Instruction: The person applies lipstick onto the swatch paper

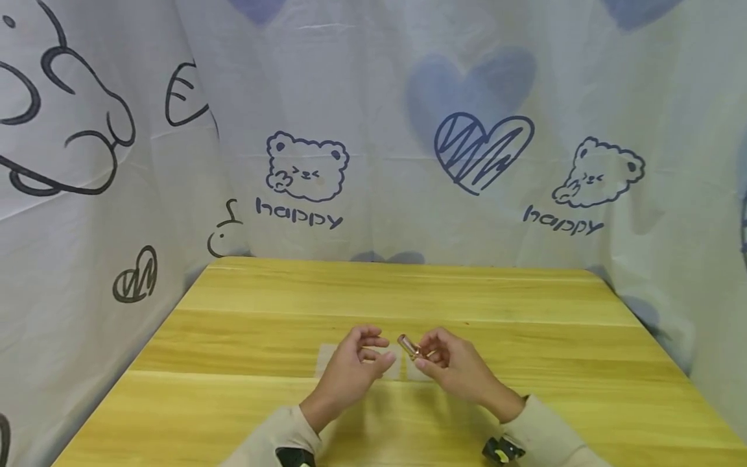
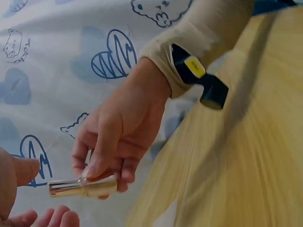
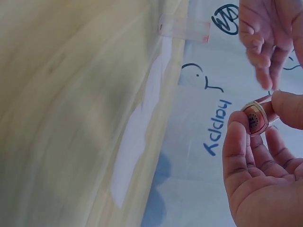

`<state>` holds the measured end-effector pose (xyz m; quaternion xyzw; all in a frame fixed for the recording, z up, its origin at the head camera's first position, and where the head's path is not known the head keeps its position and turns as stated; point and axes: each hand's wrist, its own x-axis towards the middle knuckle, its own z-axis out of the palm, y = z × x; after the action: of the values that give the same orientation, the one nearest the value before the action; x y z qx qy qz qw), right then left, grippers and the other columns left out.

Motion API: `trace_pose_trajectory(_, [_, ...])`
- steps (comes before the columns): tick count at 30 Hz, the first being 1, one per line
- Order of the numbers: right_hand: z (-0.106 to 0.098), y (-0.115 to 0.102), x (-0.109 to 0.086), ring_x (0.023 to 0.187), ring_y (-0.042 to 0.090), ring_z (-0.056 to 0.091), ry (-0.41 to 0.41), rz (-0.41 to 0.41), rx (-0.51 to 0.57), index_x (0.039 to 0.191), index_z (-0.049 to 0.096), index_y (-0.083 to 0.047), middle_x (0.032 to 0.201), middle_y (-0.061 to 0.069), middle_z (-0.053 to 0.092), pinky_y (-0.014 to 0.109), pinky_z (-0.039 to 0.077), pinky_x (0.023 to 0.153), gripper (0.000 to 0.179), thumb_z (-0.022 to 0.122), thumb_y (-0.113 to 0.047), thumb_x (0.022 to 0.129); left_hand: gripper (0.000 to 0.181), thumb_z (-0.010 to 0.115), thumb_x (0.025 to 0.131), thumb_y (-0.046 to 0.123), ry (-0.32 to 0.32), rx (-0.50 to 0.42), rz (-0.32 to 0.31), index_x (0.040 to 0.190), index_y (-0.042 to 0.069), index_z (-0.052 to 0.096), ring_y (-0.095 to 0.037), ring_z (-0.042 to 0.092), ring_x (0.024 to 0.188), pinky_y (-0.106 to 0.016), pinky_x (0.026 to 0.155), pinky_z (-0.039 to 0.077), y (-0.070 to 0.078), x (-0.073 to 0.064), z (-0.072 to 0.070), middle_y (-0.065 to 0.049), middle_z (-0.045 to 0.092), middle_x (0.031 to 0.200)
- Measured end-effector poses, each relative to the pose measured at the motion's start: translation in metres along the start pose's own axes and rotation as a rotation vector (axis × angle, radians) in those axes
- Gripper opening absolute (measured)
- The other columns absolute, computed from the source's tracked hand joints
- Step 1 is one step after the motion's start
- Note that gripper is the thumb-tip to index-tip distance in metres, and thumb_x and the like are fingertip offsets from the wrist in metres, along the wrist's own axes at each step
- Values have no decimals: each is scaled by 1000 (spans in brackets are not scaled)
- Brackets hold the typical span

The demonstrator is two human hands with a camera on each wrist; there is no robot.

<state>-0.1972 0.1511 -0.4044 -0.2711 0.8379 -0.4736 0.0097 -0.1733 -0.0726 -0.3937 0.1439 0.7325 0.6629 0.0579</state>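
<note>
A shiny rose-gold lipstick tube [image 1: 408,346] is pinched between the thumb and fingers of my right hand [image 1: 458,367], tilted with its far end toward the left. In the left wrist view the lipstick tube [image 2: 71,188] lies level, one half silvery and the other gold. The right wrist view shows its squarish base [image 3: 255,121] with a small dark label. My left hand [image 1: 353,368] faces it across a narrow gap, fingers loosely bent and holding nothing. Both hands hover above the table, near its middle.
Two pale paper pieces [image 1: 325,360] lie flat on the wood-grain table [image 1: 233,402] under the hands. A clear block with reddish ends [image 3: 184,29] shows near the paper in the right wrist view. A printed white curtain [image 1: 373,97] hangs behind the table.
</note>
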Motion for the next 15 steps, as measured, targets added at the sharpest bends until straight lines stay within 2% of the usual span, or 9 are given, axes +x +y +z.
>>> trace_pose_trajectory(5, [6,-6,2,75,11,63,-14,-26,15,103,57,-3,92,4,63,27,52,65,18,67,-13,93,54,63,96,18,13,-285,-130,134,-10,38,-20,57,94,-30,76,52,0,0,10,-15,54,117])
trace_pose_trajectory(7, [8,-7,2,74,11,63,-21,-33,20,103,57,-3,91,3,63,27,53,65,18,67,-13,93,50,63,95,15,30,-365,-161,133,-11,40,-19,56,91,-28,75,51,-1,0,14,-13,55,113])
trace_pose_trajectory(10, [10,-9,2,74,11,63,-27,-43,21,104,57,-4,90,3,63,27,53,65,18,66,-15,94,45,64,95,12,61,-407,-172,129,-11,45,-17,56,88,-26,73,50,-4,1,19,-12,57,108])
trace_pose_trajectory(15, [12,-13,2,74,16,64,-24,-66,19,105,58,-4,91,3,64,27,53,62,18,65,-16,94,46,66,93,12,74,-412,-175,128,-11,46,-18,56,89,-27,75,51,-5,1,22,-12,58,108])
